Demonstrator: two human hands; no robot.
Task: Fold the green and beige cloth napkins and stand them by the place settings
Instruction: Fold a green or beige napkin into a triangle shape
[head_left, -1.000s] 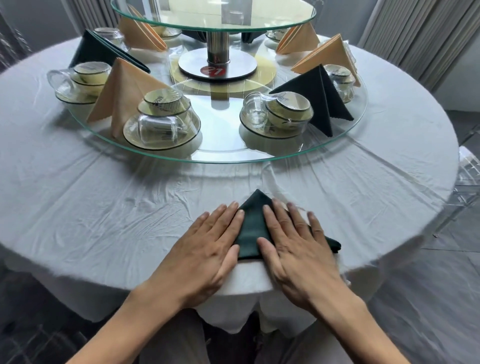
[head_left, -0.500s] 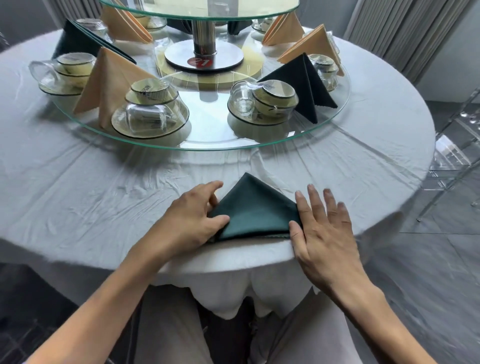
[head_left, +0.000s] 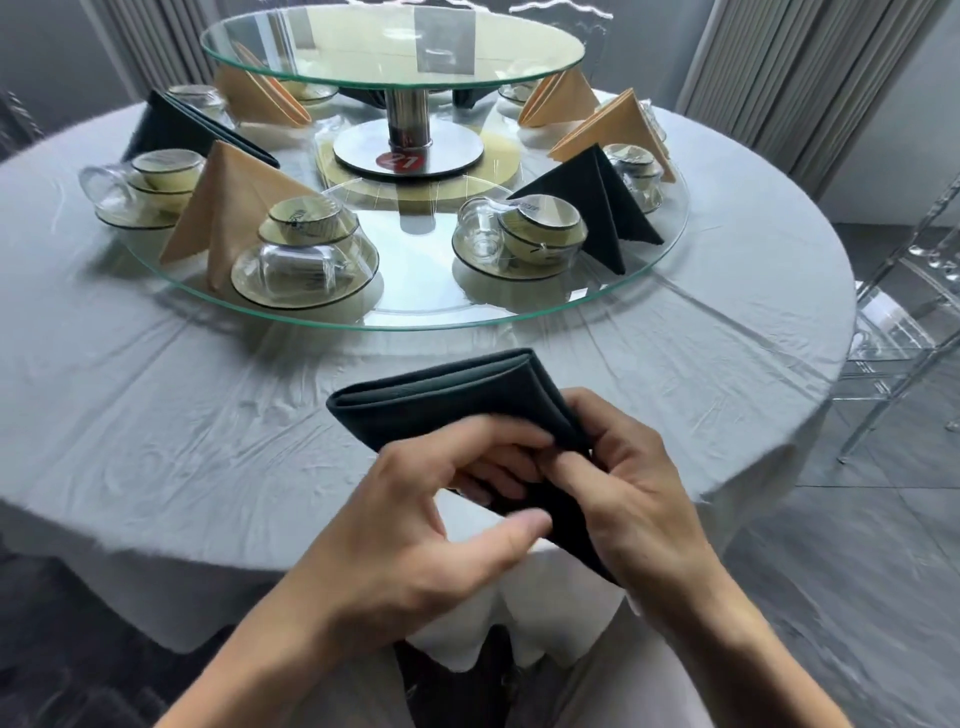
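- Covering most of the view is the round surface (head_left: 156, 395) under a wrinkled white cloth; I see grey curtains behind it, dark floor below, and a clear plastic chair (head_left: 904, 322) at the right.
- Sitting on it is a two-tier glass turntable (head_left: 519, 317); the lower tier carries cups and saucers with standing beige napkins (head_left: 228, 202) and a standing green one (head_left: 587, 202) beside the settings.
- Step in hand, I judge: final fold of one more green napkin (head_left: 441, 400), lifted off the surface near my edge, layered fold facing away.
- Left hand (head_left: 415, 525): fingers curled onto the cloth's near side, thumb out; it pinches the cloth.
- Right hand (head_left: 634, 488): wrapped round the napkin's right end, gripping it.
- Next move, I'd say: close the fold, spread the base so it stands tent-like, then set it by a setting lacking one. Which setting, I can't tell.
- Risk: layers slipping apart on release.
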